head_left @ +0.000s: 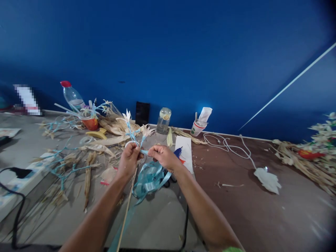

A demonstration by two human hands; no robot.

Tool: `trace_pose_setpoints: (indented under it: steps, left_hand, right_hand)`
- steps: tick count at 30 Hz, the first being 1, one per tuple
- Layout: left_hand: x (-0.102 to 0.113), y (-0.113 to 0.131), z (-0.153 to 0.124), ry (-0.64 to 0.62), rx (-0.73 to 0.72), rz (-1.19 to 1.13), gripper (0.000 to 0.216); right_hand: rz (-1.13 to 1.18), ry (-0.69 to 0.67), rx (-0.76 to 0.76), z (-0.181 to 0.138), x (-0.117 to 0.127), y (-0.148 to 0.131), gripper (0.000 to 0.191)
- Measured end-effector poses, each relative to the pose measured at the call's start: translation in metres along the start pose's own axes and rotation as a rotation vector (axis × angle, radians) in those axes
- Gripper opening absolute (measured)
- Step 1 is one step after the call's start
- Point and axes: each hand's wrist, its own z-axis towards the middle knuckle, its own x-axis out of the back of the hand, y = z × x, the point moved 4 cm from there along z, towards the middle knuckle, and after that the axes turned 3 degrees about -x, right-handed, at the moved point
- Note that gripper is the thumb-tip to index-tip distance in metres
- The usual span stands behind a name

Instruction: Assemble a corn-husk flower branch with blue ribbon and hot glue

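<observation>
My left hand is closed around the stem of a flower spray, its fingertips pinched near the base. The spray's branches are wrapped in light blue and carry pale flowers. Between thumb and fingers, my right hand pinches a light blue ribbon, stretched short between both hands. A loose heap of the same ribbon lies below my hands. Down from my left hand runs a long thin stick. Exactly where ribbon meets stem is hidden by my fingers.
Finished-looking blue-wrapped sprays and dried husks lie left, beside a power strip. Along the wall stand a plastic bottle, red cup, glass jar and paper cup. A white cable crosses right.
</observation>
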Motion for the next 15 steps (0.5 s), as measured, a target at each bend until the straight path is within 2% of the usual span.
trace_pose_setpoints:
  steps: [5,8,12,15]
  left_hand:
    - [0.0033,-0.0039,0.002,0.064,-0.014,-0.024,0.021]
    - [0.0019,-0.0024,0.0016,0.041,0.012,-0.038,0.023]
    - [-0.0015,0.0011,0.0001,0.017,0.009,-0.046,0.023]
    - [-0.002,0.0036,-0.0006,0.03,-0.014,0.018,0.022]
  right_hand:
    - [-0.025,0.018,0.089,0.0013,-0.0047,0.0002,0.027]
    - [0.011,0.015,0.06,0.0017,-0.0067,0.003,0.028]
    - [0.12,0.008,-0.051,0.0021,-0.0064,0.0087,0.031]
    - [0.121,0.016,-0.042,0.0021,-0.0056,0.0076,0.033]
